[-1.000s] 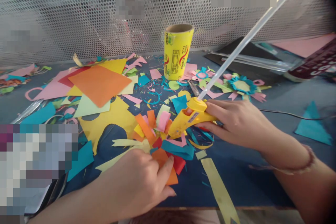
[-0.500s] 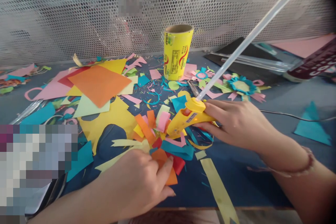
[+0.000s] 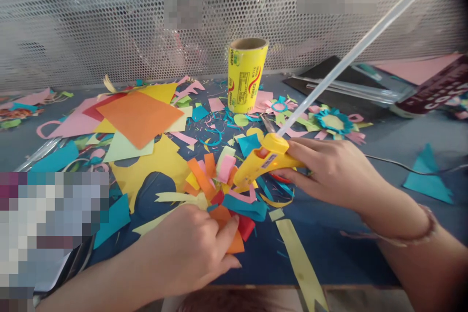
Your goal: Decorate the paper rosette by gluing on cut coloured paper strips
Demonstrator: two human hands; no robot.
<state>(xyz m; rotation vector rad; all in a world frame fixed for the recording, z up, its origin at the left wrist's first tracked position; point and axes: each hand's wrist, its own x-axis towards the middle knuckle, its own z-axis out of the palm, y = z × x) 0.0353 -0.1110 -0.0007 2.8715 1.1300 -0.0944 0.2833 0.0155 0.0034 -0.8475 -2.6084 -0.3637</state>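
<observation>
My right hand is closed around the handle of a yellow glue gun. A long translucent glue stick rises from the gun's back end toward the upper right. The nozzle points down into the middle of a paper flower made of looped strips, with an orange loop, a pink loop and a blue loop. The nozzle tip is hidden among the loops. My left hand holds the flower's near side, its fingers on an orange and a red loop.
A yellow cardboard tube stands behind the flower. Coloured sheets are piled at left, with paper scraps around. A blue-rimmed paper flower and a dark maroon can lie at right. The gun's cord runs right; a perforated metal screen stands behind.
Both hands, the glue gun and the paper flower hold nearly the same places. The view has shifted slightly.
</observation>
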